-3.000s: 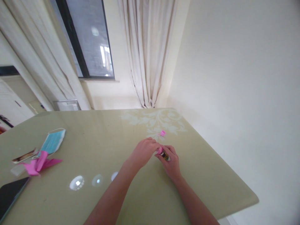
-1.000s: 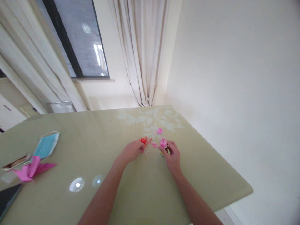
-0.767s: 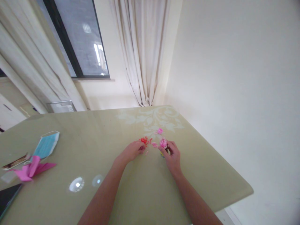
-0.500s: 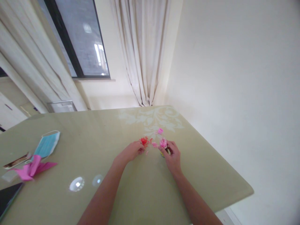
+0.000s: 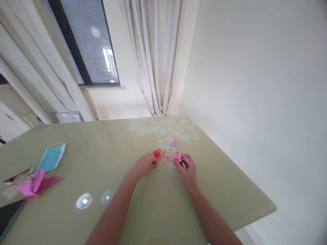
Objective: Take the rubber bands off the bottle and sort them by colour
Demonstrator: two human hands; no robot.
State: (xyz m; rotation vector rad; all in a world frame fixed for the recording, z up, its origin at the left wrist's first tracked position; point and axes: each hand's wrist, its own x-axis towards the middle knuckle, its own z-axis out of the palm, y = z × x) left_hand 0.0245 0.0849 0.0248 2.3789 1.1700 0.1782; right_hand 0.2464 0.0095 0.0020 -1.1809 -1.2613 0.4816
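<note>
On the table, a tangled pile of small red pieces that look like rubber bands (image 5: 156, 154) lies at the fingertips of my left hand (image 5: 146, 164). Those fingers are drawn together, and what sits between them is too small to tell. My right hand (image 5: 188, 170) grips a small clear jar (image 5: 177, 156) with pink bits showing at its top and a yellow patch lower down. A little clump of pink bits (image 5: 168, 157) rests between the pile and the jar. Beyond the jar lies a bright pink cap-like piece (image 5: 174, 143).
At the left of the table (image 5: 102, 153) are a blue face mask (image 5: 52, 157), a folded pink paper shape (image 5: 37, 183), a brown strip-shaped packet (image 5: 17, 175) and a dark flat device (image 5: 10, 216). A white wall (image 5: 255, 85) runs along the right side.
The jar in my right hand has shifted very slightly left. My left hand stays at the red pile, nearly still.
</note>
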